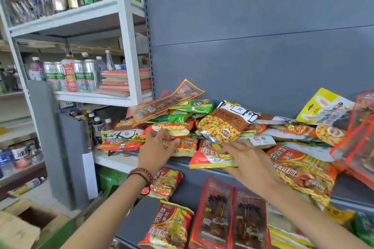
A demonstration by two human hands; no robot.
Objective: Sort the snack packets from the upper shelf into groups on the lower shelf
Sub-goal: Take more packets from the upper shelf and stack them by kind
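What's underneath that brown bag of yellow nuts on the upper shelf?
The brown nut bag rests on a heap of packets: a red noodle packet pokes out below it, an orange packet at its right. Deeper layers are covered.

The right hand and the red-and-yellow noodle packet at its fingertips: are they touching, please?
Touching: the head view shows the right hand pinching the noodle packet.
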